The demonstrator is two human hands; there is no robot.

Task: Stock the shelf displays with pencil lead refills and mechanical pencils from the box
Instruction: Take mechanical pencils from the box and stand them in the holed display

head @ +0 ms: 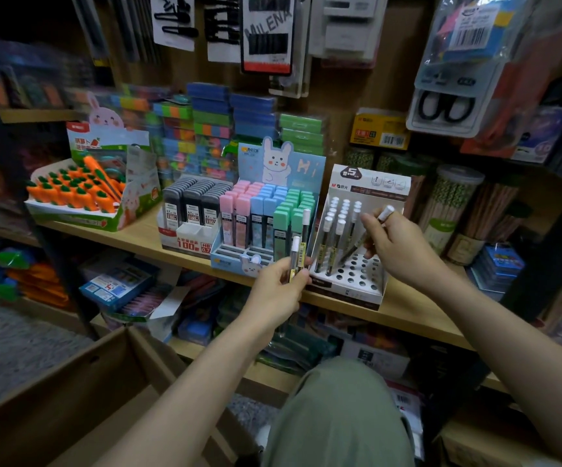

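- Currently, the step in hand is judged to be seating one pencil (364, 235) into the white display (357, 274) on the shelf (404, 308).
- Procedure: line the lower tip up over a free hole in the front rows, bring the barrel toward upright, then lower it straight. The pencil is tilted now, cap up and to the right, tip down near the holes.
- Keep clear of the pencils already standing in the back rows; a sideways push could tip them.
- Right hand (397, 244): fingers curled, pinching the tilted pencil near its white cap, over the display.
- Left hand (276, 294): fingers curled round a small bundle of spare pencils (298, 254), held upright just left of the display, in front of the pastel lead refills (266, 210).
- Feed the next pencil from the left hand only once the current one is seated.
- The box (71, 392) stands open at lower left, below the shelf; its contents cannot be seen.
- Refill trays left of the display appear largely filled, with some front slots free.
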